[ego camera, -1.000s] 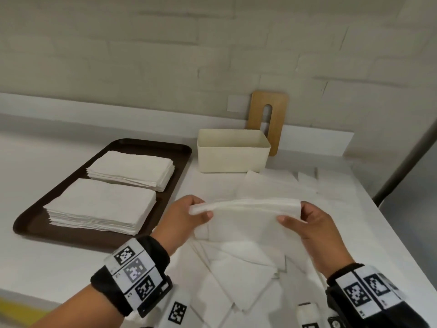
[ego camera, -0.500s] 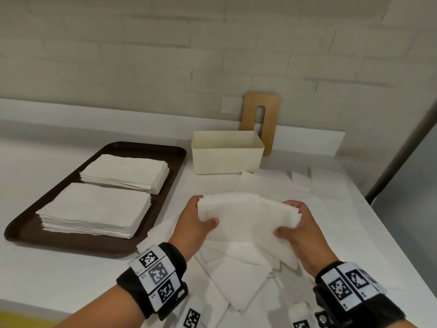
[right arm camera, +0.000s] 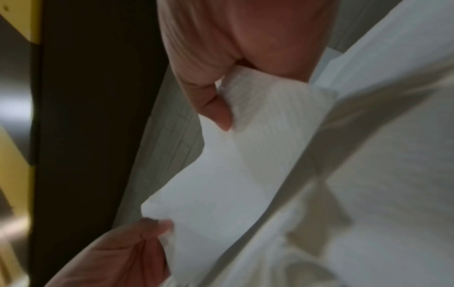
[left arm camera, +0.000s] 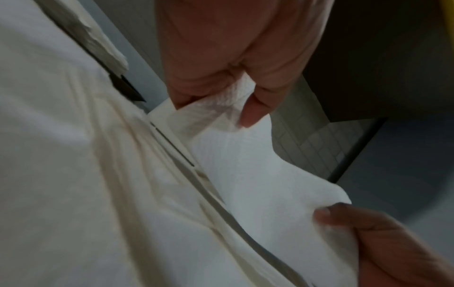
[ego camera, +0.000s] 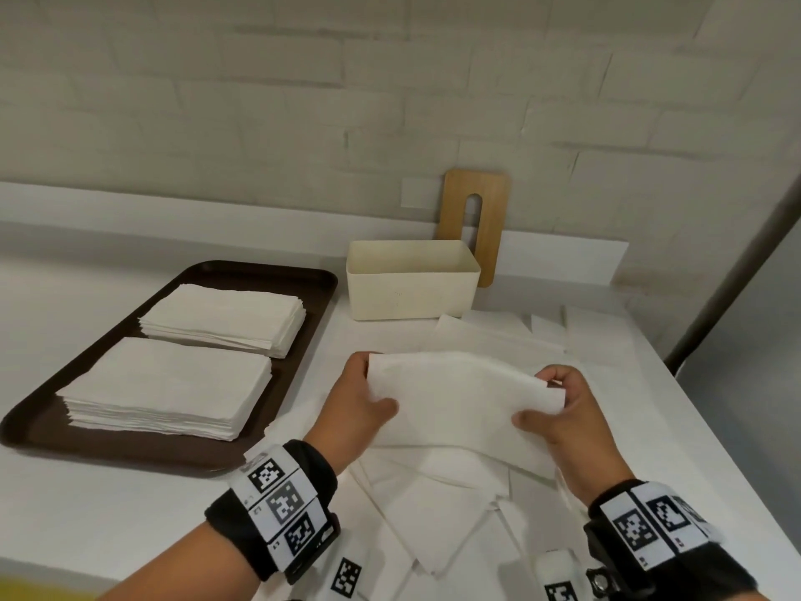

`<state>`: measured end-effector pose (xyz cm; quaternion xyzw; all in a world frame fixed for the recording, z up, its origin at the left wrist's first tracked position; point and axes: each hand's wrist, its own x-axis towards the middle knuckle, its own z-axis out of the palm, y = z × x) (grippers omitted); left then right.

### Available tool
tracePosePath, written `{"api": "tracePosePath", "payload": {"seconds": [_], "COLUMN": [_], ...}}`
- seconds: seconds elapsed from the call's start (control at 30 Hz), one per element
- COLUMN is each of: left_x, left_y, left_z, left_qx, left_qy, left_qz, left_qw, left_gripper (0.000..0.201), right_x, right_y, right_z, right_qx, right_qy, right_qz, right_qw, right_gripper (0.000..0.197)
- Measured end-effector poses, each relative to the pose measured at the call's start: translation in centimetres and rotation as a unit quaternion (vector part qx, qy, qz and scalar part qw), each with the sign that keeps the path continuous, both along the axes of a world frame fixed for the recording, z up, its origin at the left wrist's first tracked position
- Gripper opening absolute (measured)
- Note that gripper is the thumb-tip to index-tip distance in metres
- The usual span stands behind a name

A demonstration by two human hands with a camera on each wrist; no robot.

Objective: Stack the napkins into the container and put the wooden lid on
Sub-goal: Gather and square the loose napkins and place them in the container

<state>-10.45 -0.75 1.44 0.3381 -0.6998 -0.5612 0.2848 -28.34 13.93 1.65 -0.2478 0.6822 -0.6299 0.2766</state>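
Observation:
I hold a white napkin [ego camera: 459,401] between both hands above a loose heap of napkins [ego camera: 433,505] on the white counter. My left hand [ego camera: 368,405] pinches its left end and my right hand [ego camera: 550,405] pinches its right end. The left wrist view shows the left hand [left arm camera: 221,97] pinching the napkin [left arm camera: 245,165], and the right wrist view shows the right hand [right arm camera: 221,104] pinching the napkin [right arm camera: 233,184]. The cream container [ego camera: 411,292] stands open and looks empty behind the napkin. The wooden lid [ego camera: 490,223] with a slot leans upright against the wall behind it.
A dark brown tray [ego camera: 65,435] at the left carries two neat piles of napkins [ego camera: 173,388]. More loose napkins [ego camera: 520,331] lie right of the container. The counter's right edge [ego camera: 693,409] runs diagonally beside my right hand.
The napkin came down from a raised fold to a flatter, lower spread between my hands. Both hands kept their pinch and drew slightly closer to me.

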Motion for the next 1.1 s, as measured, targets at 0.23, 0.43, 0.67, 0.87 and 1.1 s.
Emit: {"api": "tracePosePath", "payload": {"seconds": [0.23,0.43,0.67,0.87,1.1], "left_x": [0.4,-0.8,-1.2,-2.4,-2.7], "left_y": [-0.3,0.7,-0.9,1.2,1.3], "left_z": [1.2,8.0,8.1,3.8,4.5], "left_qx": [-0.147,-0.212,0.022,-0.081,-0.082], "left_qy": [-0.068,0.062,0.228,0.108,0.139], "left_qz": [-0.01,-0.135,-0.101,0.003,-0.015], "left_qw": [0.987,0.966,0.968,0.991,0.987], "left_gripper": [0.03,0.036,0.055,0.037,0.044], "right_x": [1.4,3.1,3.5,5.5,5.1], "right_y": [0.3,-2.0,-3.7,-3.7,-3.9], "right_z": [2.3,8.1,9.1,4.4,5.5], "right_qx": [0.194,0.144,-0.101,-0.039,-0.058], "right_qy": [0.304,0.457,0.185,0.273,0.256], "right_qz": [0.015,0.168,0.122,0.097,0.079], "right_qw": [0.932,0.862,0.97,0.956,0.962], "right_gripper": [0.114,0.04,0.028,0.024,0.027]}}
